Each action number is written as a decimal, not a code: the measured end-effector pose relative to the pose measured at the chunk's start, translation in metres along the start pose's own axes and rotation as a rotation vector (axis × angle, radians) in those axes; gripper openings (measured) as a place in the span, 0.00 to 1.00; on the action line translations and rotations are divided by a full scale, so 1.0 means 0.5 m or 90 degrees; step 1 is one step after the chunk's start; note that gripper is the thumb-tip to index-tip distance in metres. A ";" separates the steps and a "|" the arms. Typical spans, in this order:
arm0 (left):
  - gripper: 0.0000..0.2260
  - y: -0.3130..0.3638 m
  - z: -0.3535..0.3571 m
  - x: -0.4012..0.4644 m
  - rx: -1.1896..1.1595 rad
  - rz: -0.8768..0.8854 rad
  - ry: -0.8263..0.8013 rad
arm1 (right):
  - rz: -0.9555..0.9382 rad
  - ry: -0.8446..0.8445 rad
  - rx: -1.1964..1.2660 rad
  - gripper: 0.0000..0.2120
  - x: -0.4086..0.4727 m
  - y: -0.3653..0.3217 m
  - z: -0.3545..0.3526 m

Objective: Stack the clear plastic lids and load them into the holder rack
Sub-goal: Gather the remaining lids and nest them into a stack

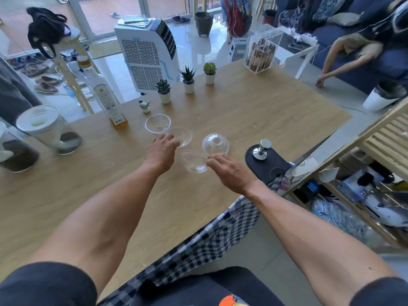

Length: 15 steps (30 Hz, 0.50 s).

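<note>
My left hand [163, 149] fingers a lid [181, 136] mid-table [254, 102] | my right hand [229, 171] pinches another lid's [194, 162] rim | grips loose.

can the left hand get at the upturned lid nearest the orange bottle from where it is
Probably yes. The left hand rests at the next lid, and the upturned lid sits just beyond its fingertips on bare table, with nothing standing between them.

left hand [164, 149] hides lid [181, 136] edge | lid [194, 162] blurred
</note>
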<state>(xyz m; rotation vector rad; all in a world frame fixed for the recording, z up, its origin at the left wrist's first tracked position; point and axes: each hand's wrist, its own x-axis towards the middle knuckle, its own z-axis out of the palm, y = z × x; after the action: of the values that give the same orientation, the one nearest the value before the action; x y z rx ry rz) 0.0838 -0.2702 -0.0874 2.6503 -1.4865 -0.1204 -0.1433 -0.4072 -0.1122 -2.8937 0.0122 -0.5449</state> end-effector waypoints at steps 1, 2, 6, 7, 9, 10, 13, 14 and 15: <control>0.21 -0.005 0.002 0.000 0.009 0.004 -0.006 | 0.034 0.006 0.023 0.14 -0.004 0.005 -0.009; 0.19 -0.008 0.005 0.000 0.016 0.007 -0.006 | 0.094 0.016 0.058 0.11 -0.006 0.010 -0.017; 0.13 -0.011 0.026 -0.004 0.019 0.007 0.032 | 0.458 0.167 0.344 0.06 0.023 0.024 -0.052; 0.13 -0.010 0.030 -0.005 0.013 0.008 0.041 | 0.526 0.194 0.415 0.06 0.034 0.029 -0.057; 0.12 -0.004 0.034 -0.006 -0.019 0.012 0.074 | 0.637 0.218 0.558 0.07 0.051 0.042 -0.062; 0.11 0.002 0.032 -0.006 -0.048 0.010 0.096 | 0.678 0.219 0.620 0.08 0.054 0.050 -0.062; 0.11 0.033 0.007 0.003 -0.201 -0.059 0.166 | 0.768 0.185 0.739 0.09 0.052 0.066 -0.055; 0.11 0.046 -0.006 0.010 -0.283 -0.105 0.180 | 0.791 0.173 0.766 0.10 0.049 0.070 -0.050; 0.11 0.058 -0.019 0.020 -0.382 -0.154 0.187 | 0.807 0.166 0.784 0.09 0.047 0.072 -0.046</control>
<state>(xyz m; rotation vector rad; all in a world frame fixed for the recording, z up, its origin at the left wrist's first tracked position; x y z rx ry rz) 0.0657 -0.2933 -0.0745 2.2212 -0.8615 -0.1579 -0.1287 -0.4481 -0.0899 -1.2010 1.0195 -0.3899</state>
